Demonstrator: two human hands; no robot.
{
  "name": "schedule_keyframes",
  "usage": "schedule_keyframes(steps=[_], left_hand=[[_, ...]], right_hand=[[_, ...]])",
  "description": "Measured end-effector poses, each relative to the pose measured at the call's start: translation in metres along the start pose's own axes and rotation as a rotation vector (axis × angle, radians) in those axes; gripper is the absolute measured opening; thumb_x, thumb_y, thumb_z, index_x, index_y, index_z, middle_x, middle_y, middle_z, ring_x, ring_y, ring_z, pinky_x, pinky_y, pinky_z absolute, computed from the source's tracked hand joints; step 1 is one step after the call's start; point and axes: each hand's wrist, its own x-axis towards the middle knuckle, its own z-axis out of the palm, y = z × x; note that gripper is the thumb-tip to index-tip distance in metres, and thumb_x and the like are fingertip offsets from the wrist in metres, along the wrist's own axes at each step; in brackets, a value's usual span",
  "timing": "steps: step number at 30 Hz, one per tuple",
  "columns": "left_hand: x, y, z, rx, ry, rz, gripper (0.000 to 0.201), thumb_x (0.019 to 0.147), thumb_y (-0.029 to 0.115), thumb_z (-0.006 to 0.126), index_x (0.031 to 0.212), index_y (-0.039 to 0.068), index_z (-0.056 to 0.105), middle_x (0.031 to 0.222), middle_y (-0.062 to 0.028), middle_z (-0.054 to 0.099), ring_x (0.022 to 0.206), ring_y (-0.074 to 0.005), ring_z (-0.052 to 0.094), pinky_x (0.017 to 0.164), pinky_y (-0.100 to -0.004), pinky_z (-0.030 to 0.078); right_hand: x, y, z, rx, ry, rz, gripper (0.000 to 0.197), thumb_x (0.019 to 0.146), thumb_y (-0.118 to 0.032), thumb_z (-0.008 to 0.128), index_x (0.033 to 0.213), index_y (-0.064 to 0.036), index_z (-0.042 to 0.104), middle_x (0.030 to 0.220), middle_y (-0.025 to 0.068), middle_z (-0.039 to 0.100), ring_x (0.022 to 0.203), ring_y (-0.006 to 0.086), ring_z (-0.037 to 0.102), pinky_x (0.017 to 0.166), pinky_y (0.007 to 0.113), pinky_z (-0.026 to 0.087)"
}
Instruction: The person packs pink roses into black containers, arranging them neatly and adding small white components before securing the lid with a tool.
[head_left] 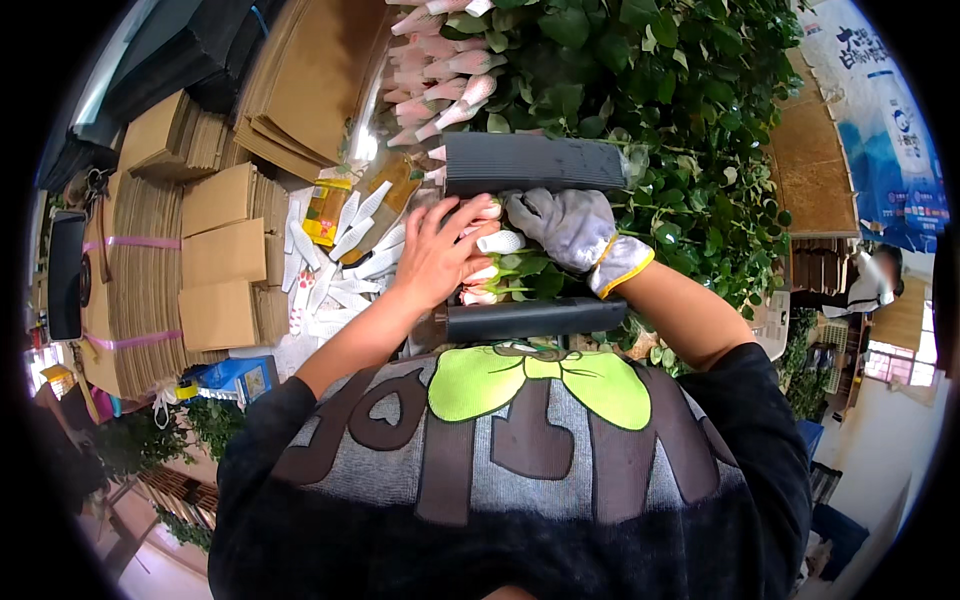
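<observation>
Lying between spread left hand (437, 252) and curled right hand (568, 228): roses (479, 297), grips unclear.

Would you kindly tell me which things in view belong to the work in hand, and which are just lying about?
Apparently in use:
- flower buds
- white mesh sleeves
- leafy stems
- dark ridged piece

Probably just lying about:
- yellow packet
- blue box
- cardboard stacks

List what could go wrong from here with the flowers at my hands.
1. Your bare left hand lies over the pale pink-and-white flower buds; pressing hard might bruise petals.
2. Loose white mesh sleeves lie heaped beside your left forearm, which could knock some away.
3. Your right hand, in a grey, yellow-trimmed glove, might snag the green foliage near it.
</observation>
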Motion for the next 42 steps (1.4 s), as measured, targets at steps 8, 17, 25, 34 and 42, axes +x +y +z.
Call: schedule_keyframes(steps=[8,17,25,34,42], left_hand=[[0.005,-0.032,0.021,-0.424,0.01,-0.017,0.05,0.064,0.025,0.077,0.112,0.019,0.066,0.13,-0.0061,0.054,0.112,-0.0299,0.051,0.096,-0.0414,0.039],[-0.002,-0.032,0.025,-0.673,-0.031,-0.204,0.055,0.061,0.016,0.077,0.114,0.011,0.063,0.131,-0.0062,0.053,0.114,-0.0311,0.048,0.099,-0.0425,0.037],[0.001,-0.027,0.023,-0.463,0.052,-0.077,0.052,0.061,0.022,0.076,0.112,0.019,0.067,0.129,-0.0055,0.055,0.115,-0.0286,0.049,0.101,-0.0417,0.036],[0.002,-0.033,0.022,-0.474,0.03,-0.07,0.054,0.059,0.021,0.077,0.112,0.016,0.067,0.13,-0.0069,0.056,0.111,-0.03,0.05,0.1,-0.0406,0.037],[-0.013,-0.019,0.019,-0.352,0.058,-0.245,0.052,0.063,0.031,0.078,0.114,0.026,0.068,0.12,-0.0156,0.043,0.115,-0.0351,0.039,0.101,-0.044,0.032]], right_hand=[[0.02,0.002,-0.062,0.115,-0.445,0.026,0.037,0.086,-0.018,0.052,0.12,-0.0033,0.05,0.097,0.0132,0.065,0.078,0.0264,0.067,0.059,0.034,0.054],[0.064,-0.042,-0.081,0.698,-0.267,0.102,0.035,0.082,-0.022,0.061,0.112,-0.005,0.056,0.099,0.016,0.064,0.083,0.027,0.066,0.071,0.035,0.053],[0.02,-0.031,-0.012,0.235,-0.45,0.251,0.019,0.082,-0.018,0.058,0.098,-0.0082,0.06,0.075,0.0092,0.064,0.068,0.0291,0.065,0.059,0.038,0.052],[0.017,-0.017,-0.013,0.234,-0.394,0.124,0.019,0.078,-0.022,0.06,0.089,-0.0068,0.064,0.066,0.0112,0.062,0.061,0.0297,0.064,0.054,0.04,0.051],[0.021,-0.013,0.006,0.6,-0.126,0.202,0.036,0.076,-0.023,0.067,0.105,-0.0049,0.055,0.074,0.0195,0.063,0.062,0.036,0.062,0.056,0.044,0.051]])
